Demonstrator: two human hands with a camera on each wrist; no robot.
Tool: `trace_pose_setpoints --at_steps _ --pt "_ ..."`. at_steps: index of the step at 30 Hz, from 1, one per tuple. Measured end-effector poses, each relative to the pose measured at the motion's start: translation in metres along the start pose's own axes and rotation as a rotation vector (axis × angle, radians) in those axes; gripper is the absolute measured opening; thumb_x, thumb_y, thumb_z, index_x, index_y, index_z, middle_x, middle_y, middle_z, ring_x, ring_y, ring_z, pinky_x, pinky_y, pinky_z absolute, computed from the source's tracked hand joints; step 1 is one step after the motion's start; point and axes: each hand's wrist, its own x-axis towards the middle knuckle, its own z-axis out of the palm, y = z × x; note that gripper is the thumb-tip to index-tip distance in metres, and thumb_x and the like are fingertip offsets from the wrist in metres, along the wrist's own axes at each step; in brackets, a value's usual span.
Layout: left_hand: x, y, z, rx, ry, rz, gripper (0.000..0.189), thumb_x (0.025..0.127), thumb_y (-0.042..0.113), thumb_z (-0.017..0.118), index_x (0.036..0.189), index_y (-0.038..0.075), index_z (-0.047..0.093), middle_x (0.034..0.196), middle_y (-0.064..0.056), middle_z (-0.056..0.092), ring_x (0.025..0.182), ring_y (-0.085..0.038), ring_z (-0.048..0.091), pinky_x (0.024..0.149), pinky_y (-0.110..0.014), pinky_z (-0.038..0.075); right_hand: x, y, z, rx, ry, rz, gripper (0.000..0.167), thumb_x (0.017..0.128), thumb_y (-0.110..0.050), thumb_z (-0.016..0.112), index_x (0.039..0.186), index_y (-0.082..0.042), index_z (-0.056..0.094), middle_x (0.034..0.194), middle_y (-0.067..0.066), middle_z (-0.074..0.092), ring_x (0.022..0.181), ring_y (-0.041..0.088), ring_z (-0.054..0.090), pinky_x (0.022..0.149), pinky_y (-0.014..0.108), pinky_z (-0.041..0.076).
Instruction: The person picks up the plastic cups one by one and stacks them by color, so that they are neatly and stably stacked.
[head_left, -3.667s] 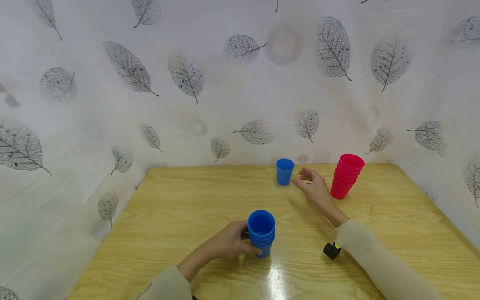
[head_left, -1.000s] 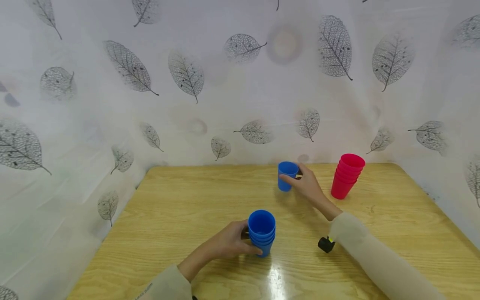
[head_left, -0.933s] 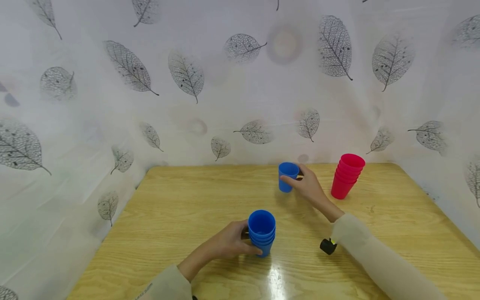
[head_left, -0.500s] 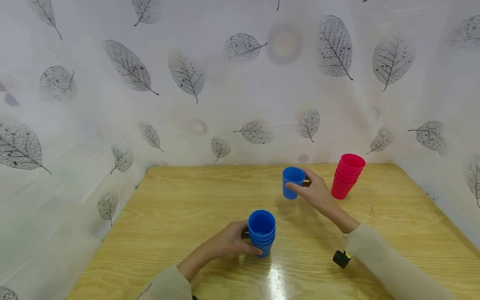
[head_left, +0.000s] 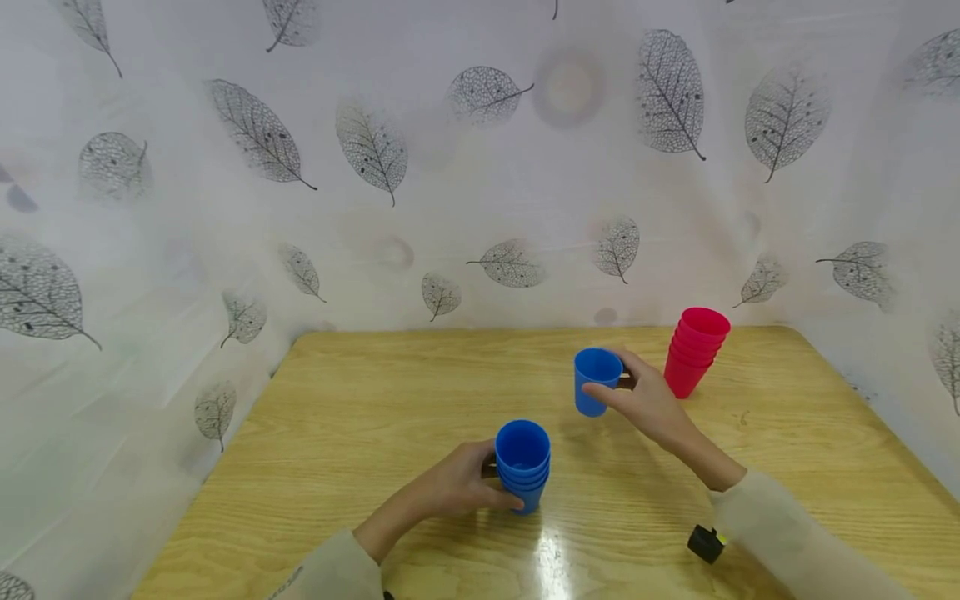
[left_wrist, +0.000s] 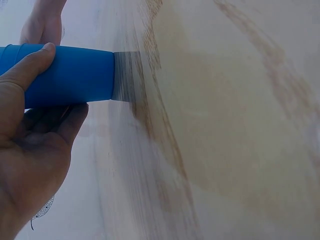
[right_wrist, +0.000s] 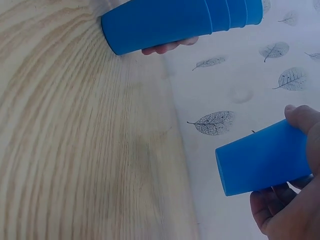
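My left hand (head_left: 465, 482) grips a stack of nested blue cups (head_left: 522, 467) from its left side, low on the stack, near the front middle of the table. Farther back and to the right, a single blue cup (head_left: 595, 385) is held upright in my right hand (head_left: 656, 407), thumb in front and fingers behind. A shadow under that cup shows it off the tabletop. In the right wrist view the lone cup (right_wrist: 265, 159) and the stack (right_wrist: 185, 22) are apart. The left wrist view shows my thumb and fingers around the stack (left_wrist: 75, 75).
A stack of nested red cups (head_left: 695, 354) stands at the back right of the wooden table (head_left: 390, 392), just behind my right hand. A leaf-patterned white sheet (head_left: 480, 183) hangs along the back and sides. A small black device (head_left: 706, 544) sits at my right sleeve.
My right hand has taken hold of the lone blue cup, lifted it and carried it nearer and slightly right. My left hand and its stack have stayed in place.
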Motion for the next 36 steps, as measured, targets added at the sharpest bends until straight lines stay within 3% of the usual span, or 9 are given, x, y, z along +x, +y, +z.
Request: trace_pose_setpoints --at_steps 19,31,36 --pt "-0.001 0.002 0.001 0.0 0.004 0.009 0.063 0.086 0.003 0.083 0.143 0.003 0.055 0.136 -0.009 0.064 0.128 -0.02 0.061 0.106 -0.027 0.049 -0.035 -0.015 -0.004 -0.001 -0.034 -0.049 0.055 0.097 -0.019 0.074 0.144 0.0 0.052 0.13 0.018 0.063 0.112 0.035 0.065 0.086 0.03 0.057" --pt "-0.002 0.004 0.001 -0.007 -0.003 -0.004 0.064 0.087 0.002 0.083 0.144 0.004 0.054 0.138 -0.009 0.063 0.13 -0.022 0.06 0.107 -0.028 0.048 -0.051 -0.017 -0.009 0.025 -0.061 -0.07 0.052 0.096 -0.014 0.075 0.142 0.0 0.053 0.131 0.018 0.06 0.113 0.037 0.063 0.088 0.028 0.058" --pt "-0.002 0.003 0.0 0.004 0.0 -0.002 0.064 0.087 0.003 0.083 0.144 0.005 0.055 0.137 -0.009 0.064 0.129 -0.022 0.06 0.107 -0.028 0.048 -0.056 -0.022 -0.009 0.041 -0.078 -0.114 0.049 0.095 -0.009 0.074 0.14 0.001 0.055 0.128 0.016 0.064 0.111 0.031 0.065 0.09 0.029 0.058"
